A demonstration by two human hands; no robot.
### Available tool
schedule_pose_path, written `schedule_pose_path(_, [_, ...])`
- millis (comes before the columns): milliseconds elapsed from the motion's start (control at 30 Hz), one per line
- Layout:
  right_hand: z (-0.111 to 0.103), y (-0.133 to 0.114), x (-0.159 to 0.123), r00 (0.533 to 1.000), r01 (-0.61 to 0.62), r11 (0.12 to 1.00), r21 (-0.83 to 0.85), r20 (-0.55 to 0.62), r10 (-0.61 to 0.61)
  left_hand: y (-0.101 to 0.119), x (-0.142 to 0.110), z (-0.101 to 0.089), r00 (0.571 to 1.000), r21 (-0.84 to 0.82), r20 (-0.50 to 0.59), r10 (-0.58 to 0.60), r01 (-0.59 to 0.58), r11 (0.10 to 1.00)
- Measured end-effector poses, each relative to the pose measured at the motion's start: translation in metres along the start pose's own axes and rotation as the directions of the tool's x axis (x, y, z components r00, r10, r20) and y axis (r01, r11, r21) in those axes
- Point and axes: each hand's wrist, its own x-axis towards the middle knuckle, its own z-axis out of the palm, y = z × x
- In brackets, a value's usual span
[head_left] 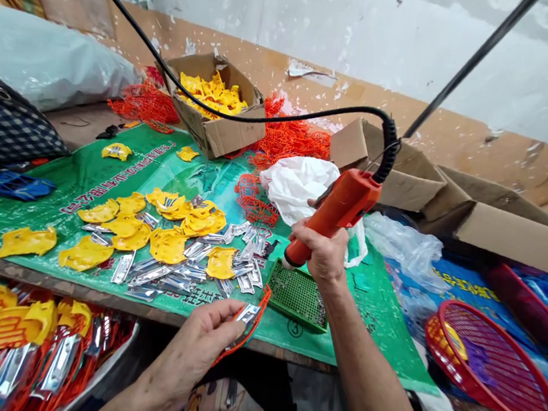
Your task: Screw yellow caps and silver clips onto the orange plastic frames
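My left hand pinches a small silver metal plate together with an orange plastic strip, close to the table's front edge. Held up in my right hand is a red electric screwdriver, its nose pointing down and left and its black cable leading off from the top. Below the tool lies a green tray with a grid of holes. Left of the tray, loose silver metal plates are scattered among yellow plastic pieces on the green sheet.
A carton of yellow pieces stands at the back, beside orange netting. More cartons line the back right. A red basket sits at right. A full tub is below the table at left. A metal pole rises behind.
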Motion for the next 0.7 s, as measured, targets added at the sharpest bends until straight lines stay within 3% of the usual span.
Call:
schedule_pose_path(200, [-0.003, 0.012, -0.006, 0.998, 0.041, 0.999, 0.013, -0.049, -0.041, -0.012, 0.009, -0.003, 1.0, 0.095, -0.018, 0.009, -0.007, 0.995])
schedule_pose_path(700, [-0.004, 0.018, -0.009, 0.998, 0.034, 0.999, 0.015, -0.049, -0.033, -0.015, 0.016, -0.005, 0.999, 0.017, 0.023, -0.024, 0.024, 1.0])
